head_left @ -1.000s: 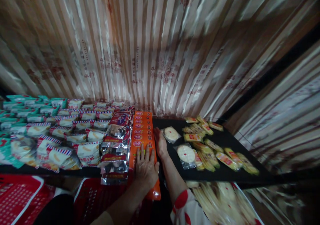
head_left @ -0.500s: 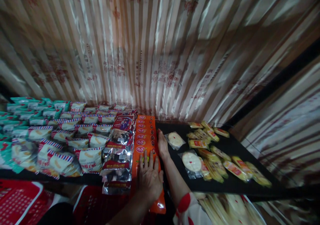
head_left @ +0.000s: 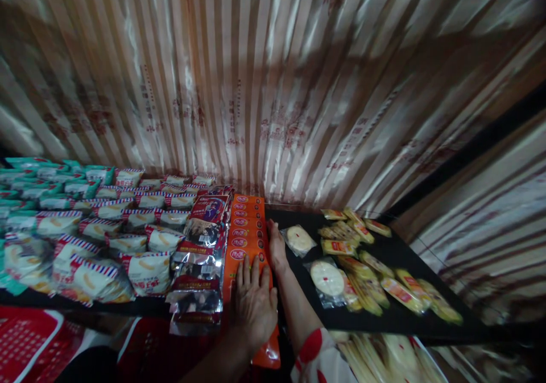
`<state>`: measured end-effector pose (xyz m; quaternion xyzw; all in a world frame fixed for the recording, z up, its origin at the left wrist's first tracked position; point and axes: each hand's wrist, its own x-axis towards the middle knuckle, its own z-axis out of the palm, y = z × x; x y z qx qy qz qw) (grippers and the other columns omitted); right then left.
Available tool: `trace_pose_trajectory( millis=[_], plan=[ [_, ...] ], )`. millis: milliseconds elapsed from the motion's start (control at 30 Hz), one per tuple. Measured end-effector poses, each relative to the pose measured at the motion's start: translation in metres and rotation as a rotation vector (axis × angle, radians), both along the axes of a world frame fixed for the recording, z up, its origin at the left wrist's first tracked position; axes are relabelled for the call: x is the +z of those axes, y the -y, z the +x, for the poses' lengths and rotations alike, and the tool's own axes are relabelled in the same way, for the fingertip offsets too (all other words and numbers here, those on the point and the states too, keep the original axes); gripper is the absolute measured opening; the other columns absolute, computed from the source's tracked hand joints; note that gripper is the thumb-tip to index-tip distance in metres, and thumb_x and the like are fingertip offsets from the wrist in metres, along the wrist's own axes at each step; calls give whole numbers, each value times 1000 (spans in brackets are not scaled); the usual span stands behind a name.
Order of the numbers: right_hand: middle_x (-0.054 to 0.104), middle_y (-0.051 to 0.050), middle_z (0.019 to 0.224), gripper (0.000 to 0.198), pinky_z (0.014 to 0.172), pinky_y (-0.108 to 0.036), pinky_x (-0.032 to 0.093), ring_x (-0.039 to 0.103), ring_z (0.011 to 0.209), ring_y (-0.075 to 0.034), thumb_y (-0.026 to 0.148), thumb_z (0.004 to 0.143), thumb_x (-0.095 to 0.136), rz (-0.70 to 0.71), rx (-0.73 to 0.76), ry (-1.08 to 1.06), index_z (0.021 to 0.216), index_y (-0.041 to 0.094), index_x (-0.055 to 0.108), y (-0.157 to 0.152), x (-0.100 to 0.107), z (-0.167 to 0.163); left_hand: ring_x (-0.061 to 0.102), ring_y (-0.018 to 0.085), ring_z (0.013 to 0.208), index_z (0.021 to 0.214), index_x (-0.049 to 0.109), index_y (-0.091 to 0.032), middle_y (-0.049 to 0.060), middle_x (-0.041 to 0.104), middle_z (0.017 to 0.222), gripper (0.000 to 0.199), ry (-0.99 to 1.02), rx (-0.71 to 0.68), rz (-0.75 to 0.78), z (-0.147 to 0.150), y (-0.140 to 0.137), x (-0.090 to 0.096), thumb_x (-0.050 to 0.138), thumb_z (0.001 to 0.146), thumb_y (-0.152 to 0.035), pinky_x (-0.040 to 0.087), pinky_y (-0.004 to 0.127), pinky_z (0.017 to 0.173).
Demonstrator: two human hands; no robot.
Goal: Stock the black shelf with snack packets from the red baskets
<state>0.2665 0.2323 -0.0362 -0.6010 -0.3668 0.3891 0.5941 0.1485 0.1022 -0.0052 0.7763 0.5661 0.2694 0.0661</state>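
Observation:
My left hand [head_left: 253,303] lies flat on a row of overlapping orange snack packets [head_left: 241,241], fingers spread and pointing away from me. Along the right edge of that row stands my right hand [head_left: 277,246], its fingers stretched out against the packets' side. Neither hand grips anything. Touching the row's left side are shiny dark red and silver snack packets [head_left: 202,263], overlapping in the same way. The nearest orange packet sticks out over the front edge of the black shelf [head_left: 294,292].
White snack bags [head_left: 147,272] and green ones [head_left: 45,190] fill the left. Wrapped round white cakes [head_left: 327,278] and yellow packs [head_left: 362,280] lie right. Red baskets [head_left: 29,337] stand below the front edge. A striped curtain [head_left: 247,87] hangs behind.
The view has shifted slightly, with the bags on the left appearing farther left. Both hands keep nearly the same places at the orange packets.

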Motion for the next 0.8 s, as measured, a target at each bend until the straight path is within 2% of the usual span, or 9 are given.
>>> trace_pose_trajectory(
  millis=[133, 267, 333, 433, 500, 600, 700, 800],
  plan=[
    [51, -9, 135, 78, 109, -36, 29, 44, 127, -21, 70, 81, 31, -29, 19, -77, 136, 15, 42, -1, 0, 3, 30, 28, 135, 130, 50, -19, 8, 41, 143, 44, 13, 61, -45, 7, -11, 9, 42, 88, -27, 30, 47, 110],
    [53, -9, 133, 78, 108, -35, 31, 46, 126, -21, 70, 81, 31, -13, 28, -123, 135, 15, 44, 0, 3, 4, 27, 28, 136, 126, 54, -14, 13, 40, 143, 42, 58, 231, -134, 26, -44, 28, 41, 86, -18, 28, 46, 110],
    [52, -10, 133, 78, 108, -35, 31, 45, 126, -21, 69, 81, 32, -2, 31, -140, 134, 14, 45, 0, 4, 5, 25, 30, 137, 127, 53, -11, 16, 38, 144, 43, 77, 294, -172, 40, -65, 38, 43, 86, -22, 26, 48, 110],
    [49, -10, 136, 78, 107, -34, 34, 46, 126, -21, 70, 80, 34, 6, 53, -204, 135, 15, 45, 0, 6, 4, 20, 33, 138, 128, 52, -8, 18, 33, 146, 53, 122, 401, -192, 56, -95, 45, 43, 87, -42, 23, 50, 110],
    [48, -11, 136, 79, 106, -35, 35, 47, 125, -22, 70, 80, 34, 9, 57, -261, 136, 15, 43, 1, 8, 4, 17, 34, 139, 132, 47, -8, 18, 29, 148, 58, 115, 386, -191, 60, -112, 41, 42, 87, -44, 19, 51, 112],
    [51, -13, 134, 80, 108, -36, 32, 48, 124, -22, 70, 81, 32, -2, 47, -278, 135, 12, 43, 2, 7, 4, 14, 30, 140, 136, 42, -12, 14, 30, 148, 52, 29, 344, -210, 53, -132, 25, 40, 88, -32, 12, 49, 114],
    [50, -13, 135, 81, 111, -35, 27, 44, 127, -22, 71, 81, 32, -21, 58, -229, 134, 12, 45, 1, 5, 5, 17, 29, 140, 137, 41, -14, 13, 33, 147, 53, -39, 381, -269, 42, -142, 6, 39, 87, -33, 15, 49, 113],
    [48, -12, 136, 81, 111, -35, 25, 41, 129, -22, 71, 80, 33, -27, 69, -200, 133, 12, 47, 0, 4, 5, 15, 29, 140, 139, 38, -14, 13, 30, 148, 55, -58, 364, -261, 37, -143, -4, 38, 88, -34, 16, 49, 113]
  ],
)
